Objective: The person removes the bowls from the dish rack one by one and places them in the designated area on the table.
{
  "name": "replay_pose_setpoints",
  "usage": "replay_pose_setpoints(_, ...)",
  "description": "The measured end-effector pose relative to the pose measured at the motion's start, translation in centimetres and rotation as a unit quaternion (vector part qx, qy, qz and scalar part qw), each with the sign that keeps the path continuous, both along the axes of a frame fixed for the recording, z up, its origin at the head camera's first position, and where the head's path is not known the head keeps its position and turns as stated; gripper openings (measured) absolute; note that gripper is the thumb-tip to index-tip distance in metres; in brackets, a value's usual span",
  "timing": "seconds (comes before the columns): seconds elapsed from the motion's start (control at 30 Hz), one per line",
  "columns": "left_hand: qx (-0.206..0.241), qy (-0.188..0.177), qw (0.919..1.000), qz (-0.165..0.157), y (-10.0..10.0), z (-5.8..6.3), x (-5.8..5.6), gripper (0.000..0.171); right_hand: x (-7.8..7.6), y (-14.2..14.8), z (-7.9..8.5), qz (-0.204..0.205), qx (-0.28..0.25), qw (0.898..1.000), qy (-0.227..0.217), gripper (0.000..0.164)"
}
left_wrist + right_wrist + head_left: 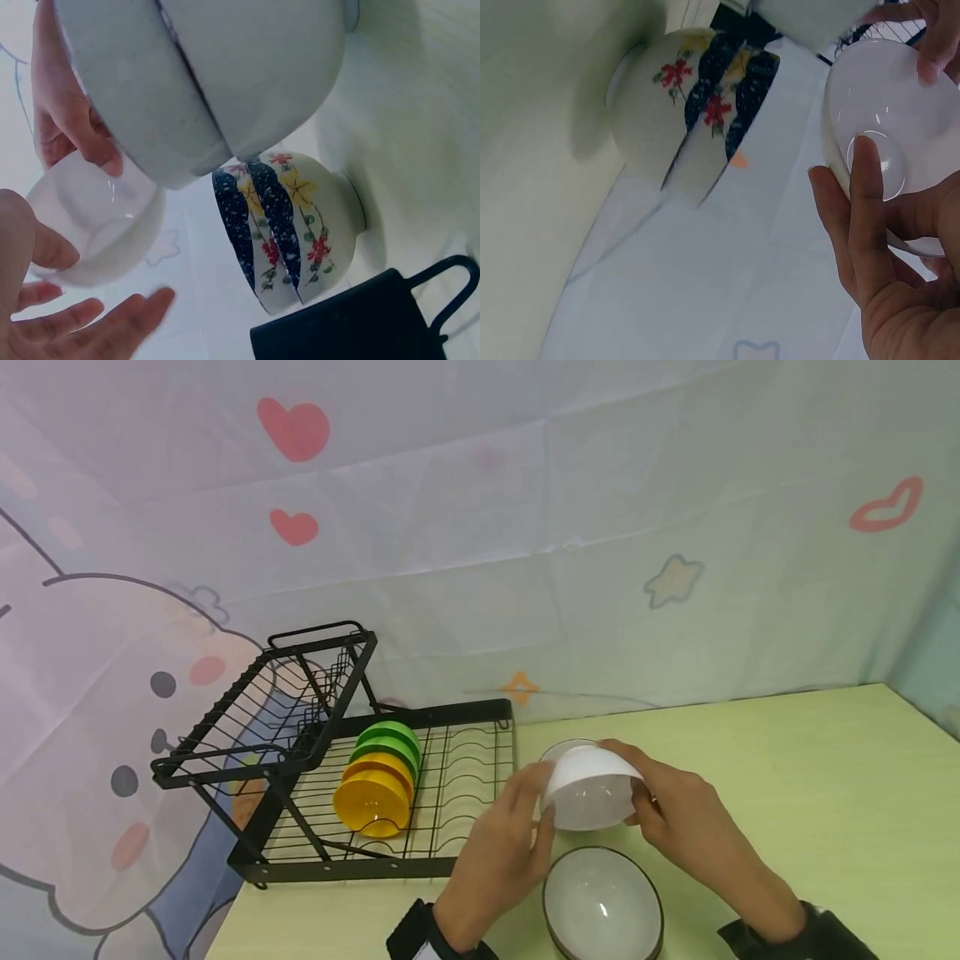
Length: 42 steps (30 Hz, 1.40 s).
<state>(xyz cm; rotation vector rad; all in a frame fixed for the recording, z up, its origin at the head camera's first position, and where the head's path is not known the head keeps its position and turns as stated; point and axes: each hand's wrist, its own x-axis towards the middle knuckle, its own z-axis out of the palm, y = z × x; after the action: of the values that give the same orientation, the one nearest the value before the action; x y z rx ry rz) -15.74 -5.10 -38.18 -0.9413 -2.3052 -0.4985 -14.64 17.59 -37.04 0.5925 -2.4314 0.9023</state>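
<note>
Both hands hold a plain white bowl (588, 802), tilted with its hollow toward me, above the table. The left hand (498, 852) grips its left side; in the left wrist view the thumb lies over the rim and the other fingers are spread. On the right side, the right hand (686, 810) pinches the rim, its thumb inside the bowl in the right wrist view. Behind the held bowl stand nested flower-patterned bowls (326, 217) with dark blue bands, mostly hidden in the head view. Nearer me, below the hands, sit stacked white bowls (603, 902) with dark rims.
A black two-level dish rack (420, 867) stands at the left. Green bowls (390, 731) and yellow bowls (372, 802) stand on edge in its lower level. The pale green table (810, 777) extends right, and a printed cloth (480, 527) hangs behind it.
</note>
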Motion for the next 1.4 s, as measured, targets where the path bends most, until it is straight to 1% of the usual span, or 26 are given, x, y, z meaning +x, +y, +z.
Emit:
replay_pose_setpoints(0.13, -0.019, 0.035, 0.9991, 0.018, -0.2, 0.1, -0.1, 0.052, -0.2, 1.2, 0.5, -0.018, -0.016, 0.999, -0.023, 0.056)
replay_pose_setpoints(0.2, -0.031, 0.047, 0.9981, 0.025, -0.3, 0.0, -0.2, 0.053, -0.4, 1.8, 0.6, -0.028, -0.024, 0.999, -0.028, 0.055)
replay_pose_setpoints(0.33, -0.043, 0.057, 0.9967, 0.038, -0.5, 0.1, -0.3, 0.052, -0.8, 3.0, 0.6, -0.051, -0.03, 0.998, -0.029, 0.054)
replay_pose_setpoints(0.47, -0.045, 0.062, 0.996, 0.044, -0.7, 0.2, -0.3, 0.051, -1.3, 4.3, 0.3, -0.079, -0.027, 0.996, -0.031, 0.053)
replay_pose_setpoints(0.67, -0.05, 0.081, 0.9939, 0.056, -0.9, 0.5, -0.5, 0.05, -1.9, 6.0, 0.0, -0.113, -0.043, 0.99, -0.07, 0.051)
replay_pose_setpoints(0.83, -0.054, 0.084, 0.9925, 0.07, -1.1, 0.7, -0.6, 0.049, -2.6, 7.2, -0.9, -0.13, -0.054, 0.985, -0.097, 0.053)
replay_pose_setpoints(0.93, -0.055, 0.076, 0.9925, 0.077, -1.5, 0.7, -0.7, 0.049, -3.0, 7.9, -1.6, -0.138, -0.057, 0.981, -0.126, 0.055)
replay_pose_setpoints(1.03, -0.049, 0.066, 0.9932, 0.083, -1.9, 0.8, -0.9, 0.05, -3.4, 8.4, -2.3, -0.146, -0.059, 0.974, -0.163, 0.058)
replay_pose_setpoints(1.17, -0.04, 0.059, 0.9936, 0.087, -2.4, 1.1, -1.1, 0.05, -3.8, 9.2, -3.2, -0.155, -0.052, 0.967, -0.193, 0.059)
replay_pose_setpoints(1.4, -0.03, 0.081, 0.9927, 0.084, -2.8, 1.4, -1.3, 0.048, -4.5, 10.1, -4.7, -0.148, -0.03, 0.962, -0.227, 0.06)
